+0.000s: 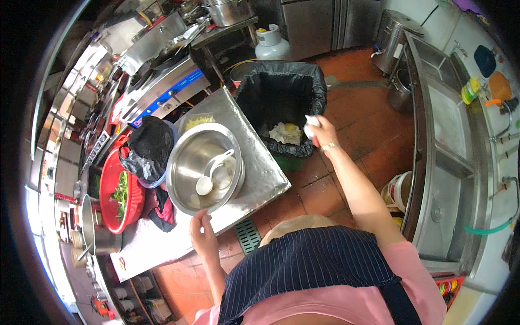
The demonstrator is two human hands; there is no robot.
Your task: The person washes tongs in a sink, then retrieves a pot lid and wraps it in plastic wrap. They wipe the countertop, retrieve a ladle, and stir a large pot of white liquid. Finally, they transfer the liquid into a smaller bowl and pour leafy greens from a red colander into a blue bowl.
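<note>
My right hand (pixel 326 132) grips a crumpled white item (pixel 311 126), perhaps paper or thin plastic, at the right rim of a bin lined with a black bag (pixel 280 97). Pale scraps with a yellow patch (pixel 285 133) lie inside that bin. My left hand (pixel 204 235), its fingers loosely bent and apart, is by the near rim of a large stainless steel bowl (pixel 191 162). Whether it touches the rim is unclear. In the bowl lies a white ladle (pixel 204 185). The bowl stands on a metal-topped table (pixel 260 178).
Beyond the bowl is shredded yellow food (pixel 199 122). Left of it are a black plastic bag (pixel 150 146) and a red basket of greens (pixel 109 191). A gas cylinder (pixel 273 44) stands behind the bin. Steel sinks (pixel 447 207) line the right side, above a white bucket (pixel 400 191).
</note>
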